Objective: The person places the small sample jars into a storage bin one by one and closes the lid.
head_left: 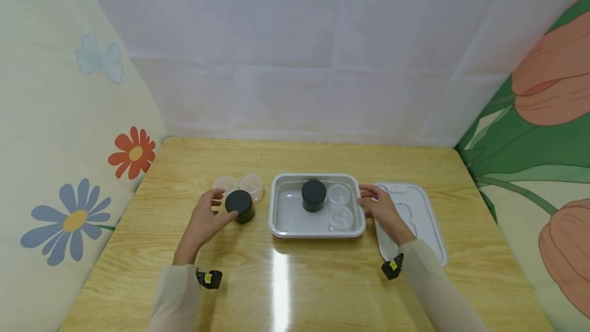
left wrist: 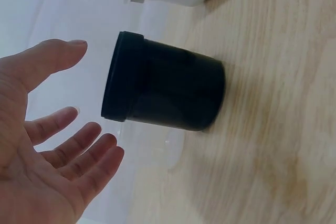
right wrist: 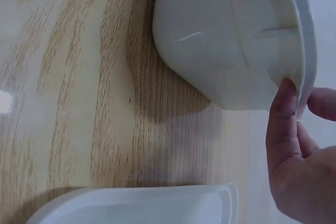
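Note:
My left hand (head_left: 204, 222) is beside a black lidded jar (head_left: 241, 206) standing on the table. In the left wrist view the thumb and fingers are spread apart, with a gap between them and the jar (left wrist: 168, 85). At the right end of a white rectangular container (head_left: 287, 219), my right hand (head_left: 381, 213) pinches the rim. The right wrist view shows a finger (right wrist: 283, 124) under the rim, against the outer wall, and the thumb on the other side. Inside the container stand a second black jar (head_left: 314, 196) and two clear round cups, one cup (head_left: 339, 194) behind the other cup (head_left: 341, 218).
Two more clear cups are left of the container, one cup (head_left: 251, 187) behind the black jar and another cup (head_left: 224, 184) near the left fingers. A white lid (head_left: 426, 224) lies to the right, partly under the right forearm. The wooden table (head_left: 322, 281) ends at a white cloth backdrop.

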{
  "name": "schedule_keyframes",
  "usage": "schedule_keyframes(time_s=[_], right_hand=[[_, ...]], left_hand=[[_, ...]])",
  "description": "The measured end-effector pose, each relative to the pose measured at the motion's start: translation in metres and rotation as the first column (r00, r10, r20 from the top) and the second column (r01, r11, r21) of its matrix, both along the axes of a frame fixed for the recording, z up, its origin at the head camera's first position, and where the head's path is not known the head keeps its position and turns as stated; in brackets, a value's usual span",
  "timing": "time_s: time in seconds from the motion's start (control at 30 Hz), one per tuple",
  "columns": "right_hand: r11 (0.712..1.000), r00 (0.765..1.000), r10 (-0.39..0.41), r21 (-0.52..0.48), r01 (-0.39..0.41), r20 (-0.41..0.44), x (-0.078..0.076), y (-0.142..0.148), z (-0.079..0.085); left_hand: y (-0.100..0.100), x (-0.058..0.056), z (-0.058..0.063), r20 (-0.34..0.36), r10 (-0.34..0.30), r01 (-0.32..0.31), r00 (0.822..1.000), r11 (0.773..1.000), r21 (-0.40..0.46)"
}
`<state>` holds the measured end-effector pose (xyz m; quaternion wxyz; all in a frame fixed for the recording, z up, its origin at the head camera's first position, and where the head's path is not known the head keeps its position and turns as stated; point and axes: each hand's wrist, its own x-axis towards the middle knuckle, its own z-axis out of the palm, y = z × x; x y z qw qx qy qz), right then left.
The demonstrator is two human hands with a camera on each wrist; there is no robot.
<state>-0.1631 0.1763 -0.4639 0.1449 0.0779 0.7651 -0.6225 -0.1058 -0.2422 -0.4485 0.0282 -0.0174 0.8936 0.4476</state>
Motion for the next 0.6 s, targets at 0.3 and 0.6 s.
schedule_keyframes(time_s=[0.3,0.6], right_hand=[[1.000,1.000,-0.003,0.003,0.003,-0.001,0.001,0.000,0.001],[1.000,1.000,-0.005,0.003,0.005,-0.005,0.000,-0.001,0.001]], left_hand=[[0.006,-0.006,-0.008,0.004,-0.018,0.018,1.000,1.000,-0.004],[0.008,-0.006,-0.013,0.008,-0.028,0.028,1.000,1.000,-0.012]])
